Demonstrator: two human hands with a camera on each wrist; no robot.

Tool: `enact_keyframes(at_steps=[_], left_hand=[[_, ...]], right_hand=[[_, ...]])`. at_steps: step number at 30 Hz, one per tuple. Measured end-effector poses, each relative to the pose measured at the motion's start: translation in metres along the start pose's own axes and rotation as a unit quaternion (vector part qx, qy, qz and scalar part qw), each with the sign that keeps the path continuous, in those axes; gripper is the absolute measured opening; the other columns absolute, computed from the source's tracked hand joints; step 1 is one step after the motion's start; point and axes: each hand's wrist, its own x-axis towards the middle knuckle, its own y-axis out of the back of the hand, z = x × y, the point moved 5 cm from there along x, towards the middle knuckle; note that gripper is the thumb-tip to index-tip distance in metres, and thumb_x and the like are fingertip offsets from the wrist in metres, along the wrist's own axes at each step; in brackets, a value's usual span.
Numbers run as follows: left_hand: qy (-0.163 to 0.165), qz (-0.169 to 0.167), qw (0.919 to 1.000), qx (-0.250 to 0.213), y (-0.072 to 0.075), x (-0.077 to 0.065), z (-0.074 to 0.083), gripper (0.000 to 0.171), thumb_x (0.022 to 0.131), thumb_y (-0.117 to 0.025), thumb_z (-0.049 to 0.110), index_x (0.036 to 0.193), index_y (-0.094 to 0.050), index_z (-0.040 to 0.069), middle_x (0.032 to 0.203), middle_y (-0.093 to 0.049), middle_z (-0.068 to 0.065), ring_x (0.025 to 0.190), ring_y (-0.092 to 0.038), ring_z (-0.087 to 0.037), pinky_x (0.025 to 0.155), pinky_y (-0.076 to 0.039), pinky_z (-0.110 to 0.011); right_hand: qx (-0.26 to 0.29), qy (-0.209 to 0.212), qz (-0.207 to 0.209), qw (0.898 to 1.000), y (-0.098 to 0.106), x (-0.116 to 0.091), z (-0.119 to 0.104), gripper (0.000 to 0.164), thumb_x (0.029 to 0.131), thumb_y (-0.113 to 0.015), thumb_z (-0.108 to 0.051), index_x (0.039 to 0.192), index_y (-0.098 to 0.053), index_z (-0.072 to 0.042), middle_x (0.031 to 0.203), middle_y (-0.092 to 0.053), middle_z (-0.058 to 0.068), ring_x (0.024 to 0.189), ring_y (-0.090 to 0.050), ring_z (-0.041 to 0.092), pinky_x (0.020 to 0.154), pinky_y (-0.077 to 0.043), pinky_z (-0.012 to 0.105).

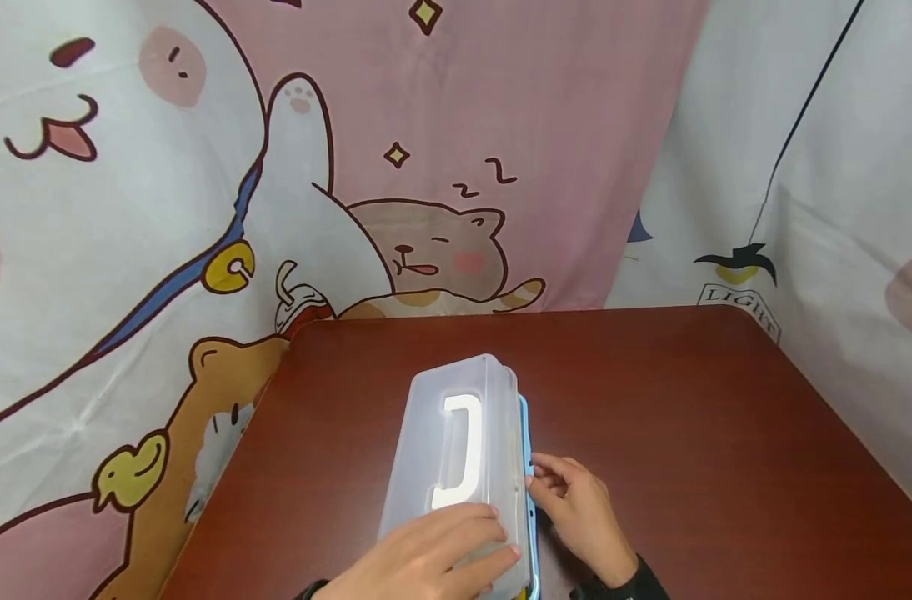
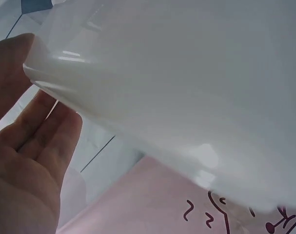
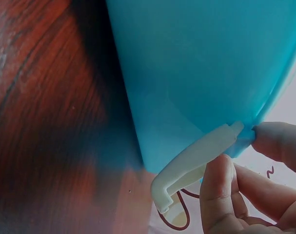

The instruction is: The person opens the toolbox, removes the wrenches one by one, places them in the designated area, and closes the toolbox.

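Storage box w/ translucent lid sits on the reddish-brown counter, approx. mid-width, toward the near side. Long axis runs near-to-far, one short end facing the wall, the other toward the person. White carry handle on the lid lies along that same axis. Light-blue base shows only as a strip along the R side; lid looks offset a bit to the L of it. Small yellow bit at the near end, too small to ID.

L hand is over the near part of the lid, fingers slightly spread and bent over its R edge, holding it; L wrist view has the lid edge right at the fingers. R hand is at the box's R side, fingers narrow, thumb and fingertip pinching at the blue rim and a white latch. Latch sticks out from the blue wall on a slant, its hooked end away from the rim. Dark sleeve at R wrist.

Counter's L edge is fairly near the box; R edge is well apart, w/ a broad stretch of surface btw. Far edge lies a bit beyond the box's far end, agst. a printed cloth w/ cartoon cats. Readable text: "LIGHT" on a label printed at R, plus z-shaped marks above the sleeping cat.
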Motion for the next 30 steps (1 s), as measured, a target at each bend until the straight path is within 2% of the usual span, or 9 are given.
enact_keyframes(at_steps=[4, 7, 12, 15, 18, 26, 30], left_hand=[[0.003, -0.019, 0.9998, -0.006, 0.0, 0.005, -0.003, 0.026, 0.091, -0.078, 0.015, 0.115, -0.072, 0.009, 0.116, -0.067, -0.002, 0.116, -0.06, -0.016, 0.115, -0.04, -0.027], [0.012, -0.016, 0.9997, -0.016, 0.002, 0.004, -0.006, 0.032, 0.087, -0.083, 0.021, 0.115, -0.071, 0.01, 0.122, -0.069, -0.003, 0.123, -0.061, -0.02, 0.114, -0.041, -0.029], [0.016, 0.019, 0.9997, -0.01, 0.009, -0.003, -0.007, 0.044, 0.082, -0.09, 0.035, 0.112, -0.069, 0.01, 0.124, -0.071, -0.006, 0.129, -0.062, -0.024, 0.108, -0.048, -0.034], [0.023, 0.039, 0.9989, -0.007, 0.013, -0.007, -0.007, 0.044, 0.08, -0.092, 0.034, 0.109, -0.07, 0.01, 0.12, -0.072, -0.005, 0.125, -0.064, -0.023, 0.106, -0.05, -0.034], [0.026, 0.055, 0.9982, 0.001, 0.018, -0.01, -0.007, 0.041, 0.082, -0.091, 0.032, 0.108, -0.071, 0.009, 0.119, -0.072, -0.006, 0.124, -0.065, -0.024, 0.105, -0.052, -0.035], [0.065, 0.089, 0.9938, -0.015, 0.031, -0.02, -0.01, 0.028, 0.092, -0.082, 0.03, 0.108, -0.074, 0.009, 0.118, -0.073, -0.006, 0.12, -0.067, -0.026, 0.1, -0.054, -0.036], [0.101, 0.099, 0.9897, -0.023, 0.037, -0.03, -0.009, 0.028, 0.096, -0.077, 0.033, 0.112, -0.075, 0.01, 0.121, -0.074, -0.006, 0.12, -0.068, -0.026, 0.101, -0.053, -0.034]], right_hand=[[-0.001, 0.011, 0.008, 1.0, 0.0, 0.005, -0.001, 0.029, 0.094, -0.077, -0.014, 0.121, -0.074, -0.004, 0.097, -0.068, -0.002, 0.087, -0.066, 0.008, 0.073, -0.057, 0.022], [-0.009, 0.007, 0.006, 1.0, 0.001, 0.006, -0.001, 0.03, 0.094, -0.077, -0.015, 0.121, -0.074, -0.004, 0.097, -0.068, -0.002, 0.087, -0.066, 0.008, 0.073, -0.057, 0.022], [-0.014, -0.006, 0.004, 1.0, 0.0, 0.005, 0.001, 0.029, 0.092, -0.078, -0.015, 0.119, -0.075, -0.004, 0.096, -0.068, -0.001, 0.085, -0.064, 0.008, 0.072, -0.057, 0.022], [-0.005, -0.013, 0.008, 1.0, 0.0, 0.006, 0.003, 0.028, 0.091, -0.078, -0.014, 0.117, -0.076, -0.004, 0.095, -0.068, -0.001, 0.084, -0.064, 0.008, 0.072, -0.057, 0.022], [-0.006, -0.017, 0.012, 1.0, 0.0, 0.007, 0.004, 0.028, 0.09, -0.079, -0.014, 0.116, -0.076, -0.004, 0.094, -0.068, -0.001, 0.084, -0.064, 0.009, 0.072, -0.057, 0.022], [-0.012, -0.026, 0.009, 1.0, 0.0, 0.007, 0.006, 0.03, 0.09, -0.079, -0.017, 0.118, -0.075, -0.005, 0.097, -0.069, 0.0, 0.087, -0.064, 0.01, 0.074, -0.056, 0.023], [-0.008, -0.02, 0.01, 1.0, 0.0, 0.007, 0.006, 0.03, 0.09, -0.079, -0.016, 0.117, -0.075, -0.005, 0.096, -0.069, 0.0, 0.086, -0.064, 0.01, 0.075, -0.056, 0.023]])
